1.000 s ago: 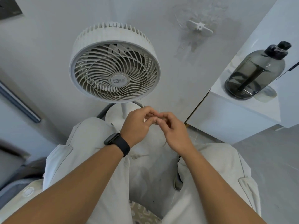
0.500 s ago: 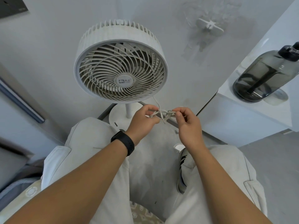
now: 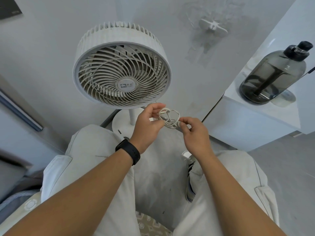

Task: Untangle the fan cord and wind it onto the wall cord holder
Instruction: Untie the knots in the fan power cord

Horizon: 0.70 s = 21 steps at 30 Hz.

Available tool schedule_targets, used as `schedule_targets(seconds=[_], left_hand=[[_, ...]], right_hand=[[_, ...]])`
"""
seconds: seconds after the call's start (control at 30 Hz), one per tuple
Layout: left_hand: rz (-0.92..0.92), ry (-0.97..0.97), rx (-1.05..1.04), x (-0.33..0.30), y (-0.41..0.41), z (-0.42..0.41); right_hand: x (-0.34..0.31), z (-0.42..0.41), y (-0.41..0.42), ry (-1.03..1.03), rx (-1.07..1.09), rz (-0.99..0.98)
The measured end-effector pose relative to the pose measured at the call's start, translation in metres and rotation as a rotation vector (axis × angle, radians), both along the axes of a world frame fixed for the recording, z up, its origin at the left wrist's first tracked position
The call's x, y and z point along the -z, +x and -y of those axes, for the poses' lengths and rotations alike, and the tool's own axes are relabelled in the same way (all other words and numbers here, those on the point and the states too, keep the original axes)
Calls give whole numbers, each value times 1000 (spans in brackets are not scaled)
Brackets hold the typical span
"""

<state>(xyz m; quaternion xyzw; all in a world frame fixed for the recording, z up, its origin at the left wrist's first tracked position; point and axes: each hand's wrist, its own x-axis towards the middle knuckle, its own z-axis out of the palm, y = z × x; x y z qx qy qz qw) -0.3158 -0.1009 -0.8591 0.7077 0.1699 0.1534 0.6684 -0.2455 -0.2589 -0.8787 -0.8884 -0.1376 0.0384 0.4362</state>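
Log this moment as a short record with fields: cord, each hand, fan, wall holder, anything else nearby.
cord: white cord, bunched in tangled loops between both hands
left hand: left hand pinches the loops
right hand: right hand pinches the loops
fan: white fan on its stand, just behind the hands
holder: cord holder on the wall, nothing wound on it
nearby: dark bottle on a white counter

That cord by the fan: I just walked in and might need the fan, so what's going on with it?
A seated person holds a tangled bundle of white cord in front of the fan. The left hand pinches one side of the tangle and the right hand pinches the other, loops bunched between them. It is not yet untangled, and nothing is wound on the wall cord holder.
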Motion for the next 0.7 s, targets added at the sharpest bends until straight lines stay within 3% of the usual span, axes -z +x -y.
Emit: schedule_targets(seconds=[0.17, 0.4, 0.5, 0.6, 0.7], left_hand=[[83, -15, 34, 1, -1, -4], [60, 171, 78, 10, 0, -3], [38, 299, -14, 14, -1, -1], [-29, 316, -140, 13, -5, 0], [-91, 286, -123, 12, -6, 0]], right_hand=[[3, -3, -2, -50, -49, -150], [-4, -6, 2, 431, 64, -764], [-8, -6, 4, 556, 77, -884], [-9, -7, 7, 636, 109, -982], [-8, -9, 8, 633, 108, -1011]])
